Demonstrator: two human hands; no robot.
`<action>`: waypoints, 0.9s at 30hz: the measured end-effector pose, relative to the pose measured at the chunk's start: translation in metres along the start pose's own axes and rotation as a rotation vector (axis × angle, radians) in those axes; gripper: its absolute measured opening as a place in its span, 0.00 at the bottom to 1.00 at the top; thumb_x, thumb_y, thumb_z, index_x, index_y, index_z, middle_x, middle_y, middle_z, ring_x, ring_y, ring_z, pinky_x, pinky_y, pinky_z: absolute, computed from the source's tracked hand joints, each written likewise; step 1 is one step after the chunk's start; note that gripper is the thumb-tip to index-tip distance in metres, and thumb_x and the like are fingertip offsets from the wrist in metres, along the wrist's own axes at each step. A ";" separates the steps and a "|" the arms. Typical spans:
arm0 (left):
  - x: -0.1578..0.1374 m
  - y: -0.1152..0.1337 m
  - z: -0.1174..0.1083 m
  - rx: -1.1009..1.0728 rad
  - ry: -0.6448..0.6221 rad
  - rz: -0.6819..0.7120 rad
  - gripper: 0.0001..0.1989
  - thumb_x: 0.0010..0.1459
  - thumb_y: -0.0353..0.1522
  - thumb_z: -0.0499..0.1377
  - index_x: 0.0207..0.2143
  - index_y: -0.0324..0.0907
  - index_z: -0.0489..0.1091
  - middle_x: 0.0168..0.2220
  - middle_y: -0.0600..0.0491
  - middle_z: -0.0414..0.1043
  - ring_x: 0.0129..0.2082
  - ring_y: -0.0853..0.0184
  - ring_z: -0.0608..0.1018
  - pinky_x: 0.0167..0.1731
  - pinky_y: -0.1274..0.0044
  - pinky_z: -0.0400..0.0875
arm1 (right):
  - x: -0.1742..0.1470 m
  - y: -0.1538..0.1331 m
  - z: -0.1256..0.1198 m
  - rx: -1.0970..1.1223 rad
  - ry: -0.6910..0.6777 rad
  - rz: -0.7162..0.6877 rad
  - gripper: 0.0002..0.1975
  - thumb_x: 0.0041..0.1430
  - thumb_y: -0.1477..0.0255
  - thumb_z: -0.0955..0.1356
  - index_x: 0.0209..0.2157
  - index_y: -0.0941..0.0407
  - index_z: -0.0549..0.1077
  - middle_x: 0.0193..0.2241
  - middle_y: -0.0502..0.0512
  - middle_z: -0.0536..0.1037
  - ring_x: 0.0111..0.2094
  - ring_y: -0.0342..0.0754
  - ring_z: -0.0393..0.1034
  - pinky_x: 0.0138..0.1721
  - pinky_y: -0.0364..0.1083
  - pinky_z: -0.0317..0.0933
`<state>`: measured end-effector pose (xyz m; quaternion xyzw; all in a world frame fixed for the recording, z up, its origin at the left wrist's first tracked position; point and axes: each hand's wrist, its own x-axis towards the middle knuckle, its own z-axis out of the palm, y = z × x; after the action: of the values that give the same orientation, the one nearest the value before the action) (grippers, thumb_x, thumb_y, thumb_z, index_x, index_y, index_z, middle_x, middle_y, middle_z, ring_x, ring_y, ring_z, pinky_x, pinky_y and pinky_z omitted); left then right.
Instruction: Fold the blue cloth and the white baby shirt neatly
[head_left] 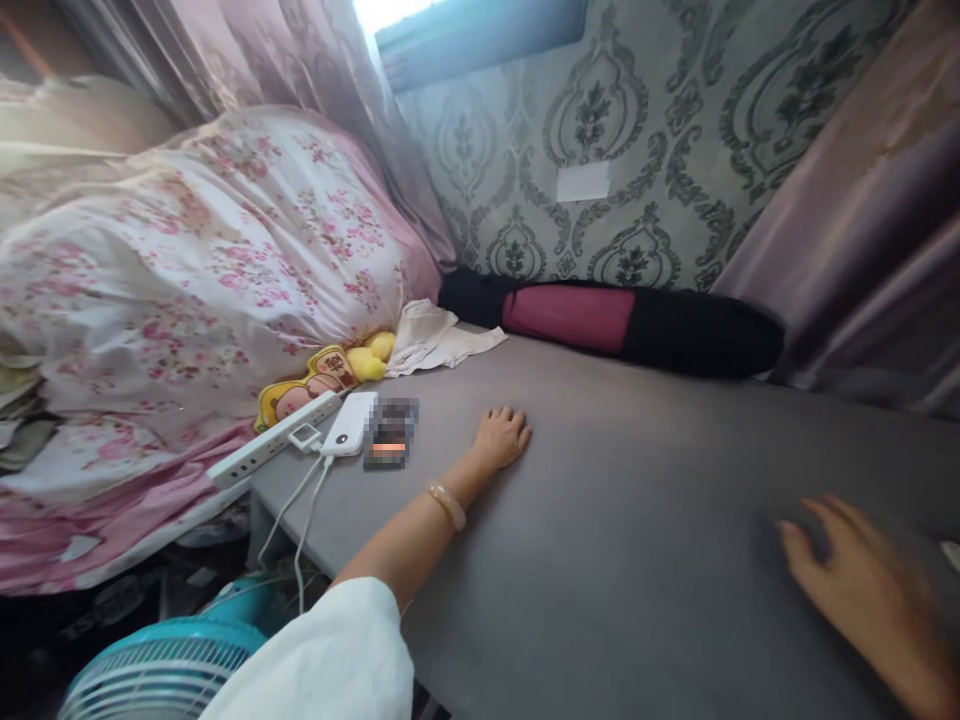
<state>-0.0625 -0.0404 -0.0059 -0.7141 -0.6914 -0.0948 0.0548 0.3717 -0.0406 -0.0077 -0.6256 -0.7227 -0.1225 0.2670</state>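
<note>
My left hand [504,437] lies palm down on the grey tabletop [615,520], fingers stretched out and holding nothing. A pale bangle [448,505] circles that wrist. Nearest to it on the left is a phone-like object [390,433] with a blurred-out screen, and beside that a white power bank [351,424] with a white cable. My right hand [851,560], smeared by motion, is over the right part of the table with thumb and fingers apart and nothing between them. Whether it touches the surface I cannot tell.
A white power strip [274,440] lies along the table's left edge, by a yellow cartoon cushion [304,390] and a white cloth [435,340]. A long black and maroon bag [570,318] rests against the wall. Floral bedding [187,260] rises left; a turquoise fan [161,665] stands below.
</note>
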 end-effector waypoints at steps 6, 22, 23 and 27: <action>0.017 -0.024 -0.005 -0.381 -0.024 -0.078 0.11 0.59 0.33 0.53 0.40 0.41 0.73 0.45 0.45 0.72 0.47 0.60 0.73 0.50 0.69 0.65 | -0.004 -0.083 0.064 0.129 -0.228 -0.131 0.32 0.60 0.55 0.53 0.50 0.64 0.70 0.56 0.70 0.67 0.57 0.61 0.61 0.54 0.57 0.57; 0.052 -0.161 -0.010 -0.672 0.329 -0.887 0.14 0.52 0.26 0.55 0.43 0.36 0.70 0.39 0.42 0.75 0.45 0.57 0.76 0.45 0.70 0.69 | -0.015 -0.134 0.071 0.033 -0.255 -0.215 0.33 0.65 0.58 0.48 0.55 0.65 0.66 0.58 0.68 0.65 0.59 0.59 0.58 0.59 0.60 0.51; 0.052 -0.169 -0.012 -0.664 0.354 -0.915 0.15 0.50 0.25 0.56 0.42 0.36 0.70 0.41 0.41 0.74 0.47 0.55 0.75 0.46 0.69 0.68 | -0.015 -0.134 0.070 0.028 -0.253 -0.214 0.33 0.65 0.58 0.48 0.55 0.65 0.66 0.58 0.68 0.65 0.59 0.59 0.57 0.59 0.60 0.50; 0.054 -0.195 -0.022 -0.647 0.453 -0.982 0.16 0.46 0.24 0.59 0.41 0.35 0.69 0.49 0.36 0.68 0.54 0.50 0.69 0.53 0.65 0.62 | -0.016 -0.136 0.068 -0.001 -0.247 -0.217 0.32 0.65 0.59 0.48 0.55 0.65 0.66 0.59 0.67 0.64 0.60 0.59 0.57 0.59 0.60 0.50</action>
<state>-0.2570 0.0150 0.0165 -0.2562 -0.8462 -0.4622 -0.0690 0.2249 -0.0443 -0.0511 -0.5544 -0.8132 -0.0733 0.1611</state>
